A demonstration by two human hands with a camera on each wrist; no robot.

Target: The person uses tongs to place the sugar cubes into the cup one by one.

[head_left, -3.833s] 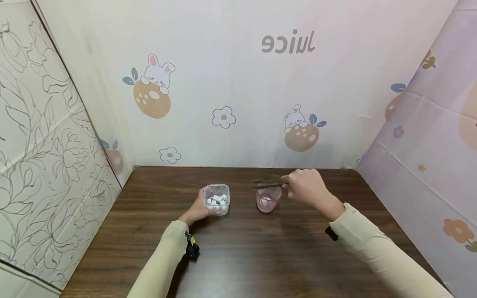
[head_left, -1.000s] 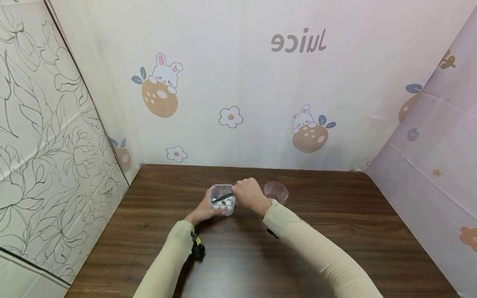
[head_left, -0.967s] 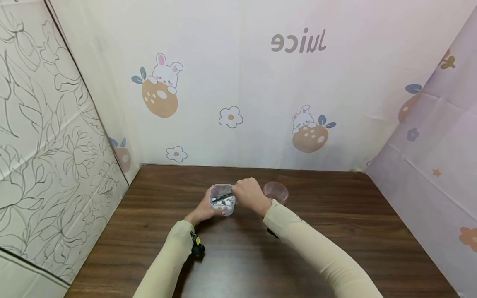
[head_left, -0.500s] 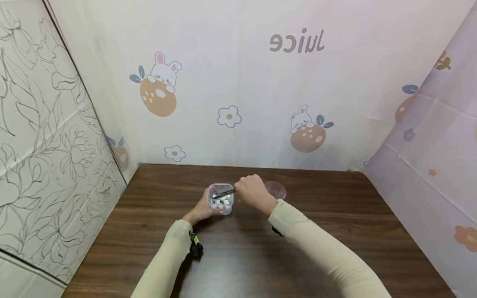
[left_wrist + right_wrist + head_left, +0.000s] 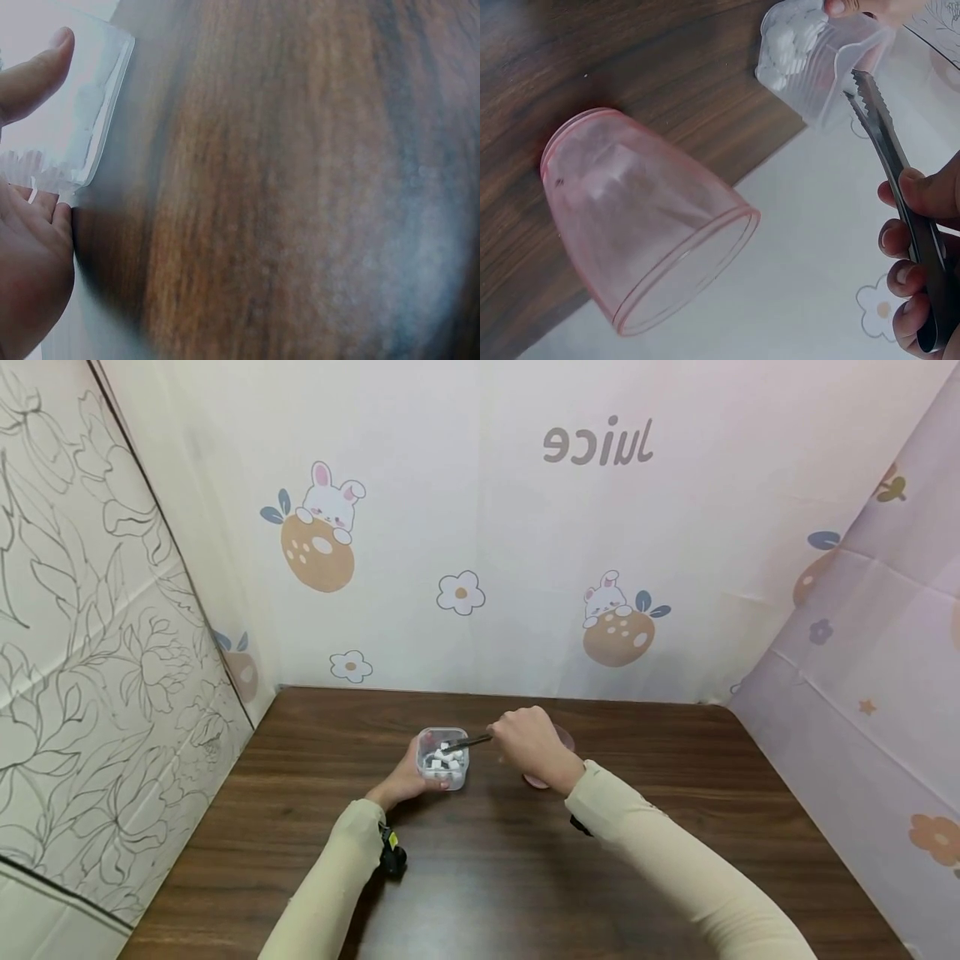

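Note:
My left hand (image 5: 408, 778) grips a clear square plastic container (image 5: 442, 785) on the table; white cubes (image 5: 437, 765) lie inside it. In the left wrist view the thumb (image 5: 34, 82) presses the container's wall. My right hand (image 5: 531, 743) holds dark metal tongs (image 5: 472, 741), which slant down leftward over the container. Their serrated tips (image 5: 870, 94) show near the container's rim in the right wrist view, a narrow gap apart, and I see no cube between them. Beside this hand a pink see-through cup (image 5: 637, 217) stands upright, partly hidden by the hand in the head view.
The dark wood table (image 5: 480, 877) ends at a pale printed backdrop (image 5: 397, 510) behind the container and cup. Printed side panels (image 5: 112, 693) rise at left and right. A small black wrist device (image 5: 392, 853) is strapped to the left sleeve.
The tongs went from above the pink cup left into the container. Over the last second they have risen slightly and shifted right with my right hand. My left hand keeps its grip.

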